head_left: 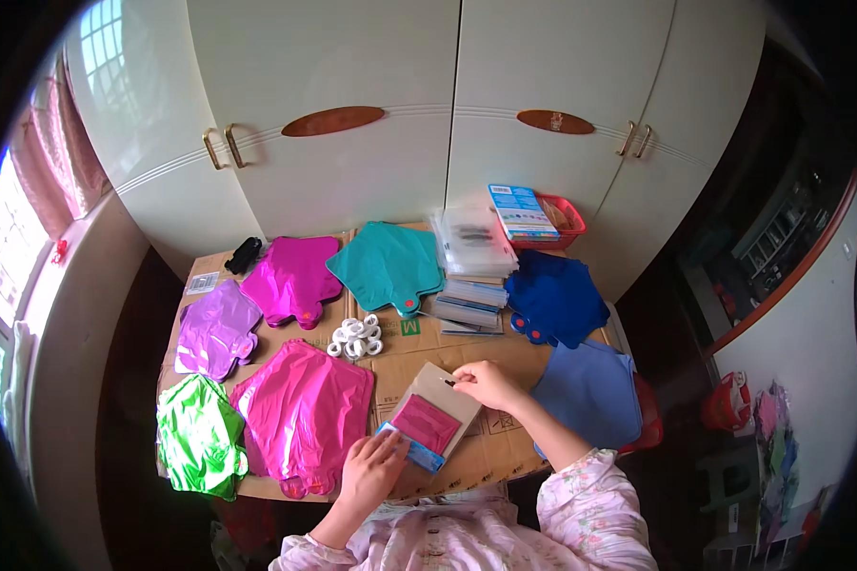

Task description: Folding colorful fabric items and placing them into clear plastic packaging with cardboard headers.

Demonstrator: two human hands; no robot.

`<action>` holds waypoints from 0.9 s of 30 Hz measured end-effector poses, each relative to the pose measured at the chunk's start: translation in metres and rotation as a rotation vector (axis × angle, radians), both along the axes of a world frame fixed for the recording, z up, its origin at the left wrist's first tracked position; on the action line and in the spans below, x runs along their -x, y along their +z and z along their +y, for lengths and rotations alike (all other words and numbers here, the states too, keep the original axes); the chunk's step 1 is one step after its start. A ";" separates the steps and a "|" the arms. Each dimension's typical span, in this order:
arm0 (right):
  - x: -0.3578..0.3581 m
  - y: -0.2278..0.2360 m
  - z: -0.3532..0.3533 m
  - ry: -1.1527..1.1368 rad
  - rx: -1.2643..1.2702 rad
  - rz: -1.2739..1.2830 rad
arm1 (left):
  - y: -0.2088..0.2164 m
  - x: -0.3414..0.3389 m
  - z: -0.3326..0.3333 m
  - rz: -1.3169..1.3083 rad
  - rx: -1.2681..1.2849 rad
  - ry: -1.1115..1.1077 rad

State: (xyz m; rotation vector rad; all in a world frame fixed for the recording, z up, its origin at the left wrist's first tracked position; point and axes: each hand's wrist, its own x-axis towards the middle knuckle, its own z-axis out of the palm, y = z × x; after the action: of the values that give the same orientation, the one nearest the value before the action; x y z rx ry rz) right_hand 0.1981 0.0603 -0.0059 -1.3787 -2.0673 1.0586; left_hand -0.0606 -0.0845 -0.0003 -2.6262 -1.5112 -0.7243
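Near the front of the table, a pink folded foil sheet [425, 424] lies in a flat pack with a beige backing [445, 382]. A blue printed strip [417, 451] crosses the pack's near end. My left hand [373, 466] rests on that strip, fingers laid flat and extended. At the pack's far right corner, my right hand [487, 385] is closed in a pinch. A small dark bit shows at its fingertips, too tiny to name. Just left of the pack sits a pile of large pink foil balloons [305, 409].
Foil piles in green [200, 433], lilac [217, 330], magenta [293, 276], teal [388, 266], dark blue [559, 297] and pale blue [588, 395] ring the cardboard-covered table. White ribbon rolls [356, 337] sit mid-table. Clear bags [474, 243] top stacked packs [467, 306] beside a red basket [568, 217].
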 end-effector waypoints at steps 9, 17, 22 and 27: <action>0.010 0.016 -0.009 0.587 -0.324 -0.224 | -0.005 0.007 0.009 0.095 -0.033 -0.125; 0.010 0.008 -0.018 0.527 -0.516 -0.259 | -0.011 0.005 0.012 0.106 -0.073 -0.158; 0.020 0.028 0.022 0.258 -0.684 -0.101 | -0.010 -0.006 0.007 0.139 -0.075 -0.104; -0.021 0.032 0.111 -0.252 -0.694 -0.111 | -0.010 -0.017 0.010 0.111 -0.086 -0.080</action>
State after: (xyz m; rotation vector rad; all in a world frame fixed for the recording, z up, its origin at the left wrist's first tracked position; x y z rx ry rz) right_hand 0.2193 0.1713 0.0265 -1.2832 -1.9820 0.1254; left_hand -0.0439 -0.0742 -0.0104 -2.6285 -1.3232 -0.6221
